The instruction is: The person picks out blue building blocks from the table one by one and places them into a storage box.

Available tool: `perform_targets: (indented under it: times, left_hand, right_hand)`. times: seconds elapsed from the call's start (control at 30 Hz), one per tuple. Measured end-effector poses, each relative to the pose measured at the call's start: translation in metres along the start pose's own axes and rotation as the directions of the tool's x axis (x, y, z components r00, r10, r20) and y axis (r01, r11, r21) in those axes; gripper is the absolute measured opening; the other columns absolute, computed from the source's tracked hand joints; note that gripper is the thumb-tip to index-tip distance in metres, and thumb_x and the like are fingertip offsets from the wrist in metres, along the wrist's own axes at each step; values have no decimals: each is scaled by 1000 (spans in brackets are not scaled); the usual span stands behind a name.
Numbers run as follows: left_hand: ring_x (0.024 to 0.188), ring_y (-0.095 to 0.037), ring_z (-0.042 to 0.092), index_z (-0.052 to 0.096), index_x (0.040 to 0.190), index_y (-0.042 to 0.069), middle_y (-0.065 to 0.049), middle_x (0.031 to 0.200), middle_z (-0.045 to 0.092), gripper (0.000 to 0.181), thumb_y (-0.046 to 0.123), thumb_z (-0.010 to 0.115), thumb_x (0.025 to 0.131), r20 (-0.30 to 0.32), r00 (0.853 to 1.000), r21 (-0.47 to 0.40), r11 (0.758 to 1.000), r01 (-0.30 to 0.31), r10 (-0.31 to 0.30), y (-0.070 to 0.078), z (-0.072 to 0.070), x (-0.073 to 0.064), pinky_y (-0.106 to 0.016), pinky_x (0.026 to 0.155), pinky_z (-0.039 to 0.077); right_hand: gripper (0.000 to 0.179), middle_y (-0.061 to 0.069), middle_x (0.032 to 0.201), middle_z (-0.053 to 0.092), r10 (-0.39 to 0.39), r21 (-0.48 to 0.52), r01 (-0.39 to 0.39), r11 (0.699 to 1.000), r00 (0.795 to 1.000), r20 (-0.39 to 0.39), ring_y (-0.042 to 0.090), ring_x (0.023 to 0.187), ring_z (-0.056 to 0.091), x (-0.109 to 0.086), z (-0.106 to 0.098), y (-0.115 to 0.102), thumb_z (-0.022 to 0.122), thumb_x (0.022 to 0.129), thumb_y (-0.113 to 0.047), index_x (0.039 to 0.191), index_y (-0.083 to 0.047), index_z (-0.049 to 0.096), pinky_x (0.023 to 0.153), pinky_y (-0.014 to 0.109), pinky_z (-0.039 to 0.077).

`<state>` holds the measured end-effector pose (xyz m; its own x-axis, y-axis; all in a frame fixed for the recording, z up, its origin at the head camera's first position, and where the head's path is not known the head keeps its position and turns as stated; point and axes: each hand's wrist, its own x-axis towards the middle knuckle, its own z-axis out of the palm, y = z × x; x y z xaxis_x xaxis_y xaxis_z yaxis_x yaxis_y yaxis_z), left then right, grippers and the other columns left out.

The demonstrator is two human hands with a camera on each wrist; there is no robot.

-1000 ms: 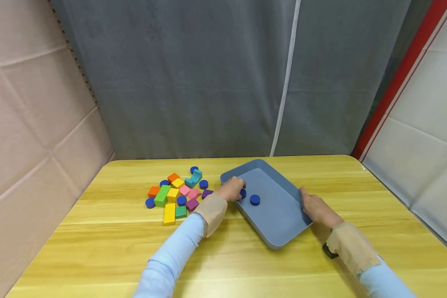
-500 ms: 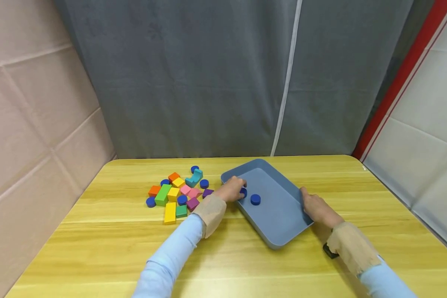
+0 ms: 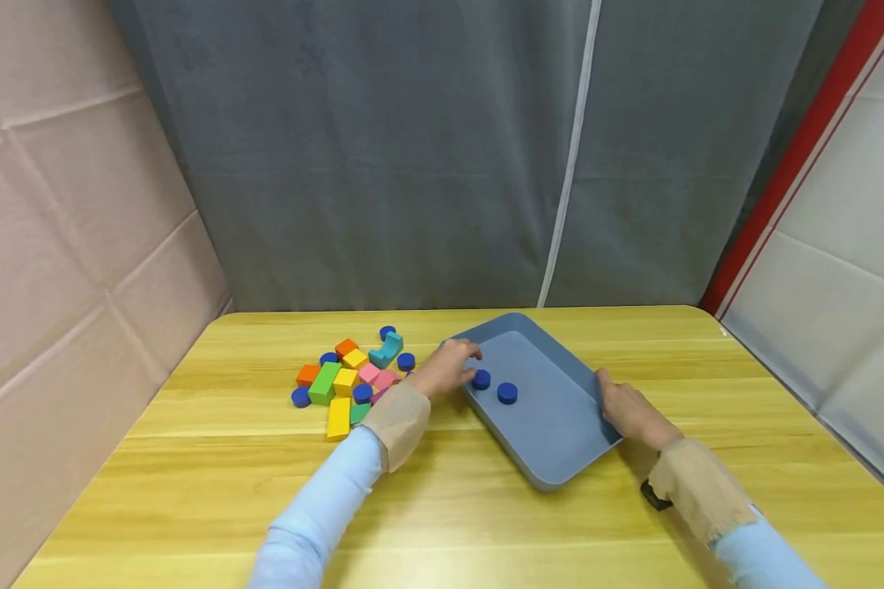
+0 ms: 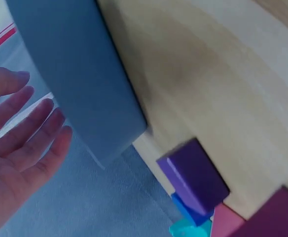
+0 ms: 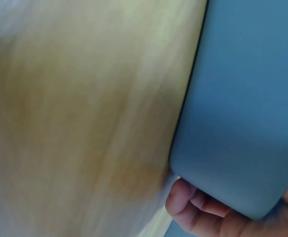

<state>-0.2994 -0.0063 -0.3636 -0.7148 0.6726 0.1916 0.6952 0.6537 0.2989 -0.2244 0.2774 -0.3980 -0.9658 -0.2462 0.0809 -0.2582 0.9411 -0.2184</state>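
Observation:
A blue-grey tray (image 3: 552, 409) sits at a slant on the wooden table, with two dark blue discs, one disc (image 3: 480, 379) close to its left wall and another disc (image 3: 507, 393) further in. Over the left rim hovers my left hand (image 3: 444, 368), its fingers relaxed and holding nothing; the left wrist view shows the fingers (image 4: 40, 126) spread beside the tray wall. My right hand (image 3: 633, 413) grips the tray's right side, and in the right wrist view its curled fingers (image 5: 198, 207) lie against a tray corner.
Left of the tray lies a cluster of coloured blocks, including a green block (image 3: 326, 383), a yellow block (image 3: 339, 418), a teal arch (image 3: 386, 350) and several blue discs. A purple block (image 4: 193, 175) lies near the tray wall. A grey curtain (image 3: 398, 164) hangs behind the table.
My left hand has let go of a blue disc inside the tray and drawn back to the left. The right hand stays on the tray.

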Motion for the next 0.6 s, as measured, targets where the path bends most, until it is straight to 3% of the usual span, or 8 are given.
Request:
perform_targets:
  times: [0.23, 0.6]
  left_hand:
    - [95, -29, 56, 60, 102, -5, -19, 101, 60, 21, 2, 59, 82, -26, 1000, -88, 996, 13, -15, -12, -11, -11, -35, 84, 46]
    - [83, -24, 56, 62, 98, -3, -16, 92, 62, 17, 2, 59, 82, -77, 994, -79, 995, 67, -73, -33, -32, -31, -31, 76, 48]
  right_hand:
    - [29, 10, 57, 44, 0, 2, 0, 1000, 1000, 6, 19, 48, 46, 1, 0, 0, 43, 82, 8, 108, 9, 30, 43, 29, 37]
    - [29, 10, 57, 45, 16, 4, -16, 1000, 1000, 18, 19, 48, 46, 1, 0, 0, 43, 82, 8, 109, 9, 30, 43, 29, 38]
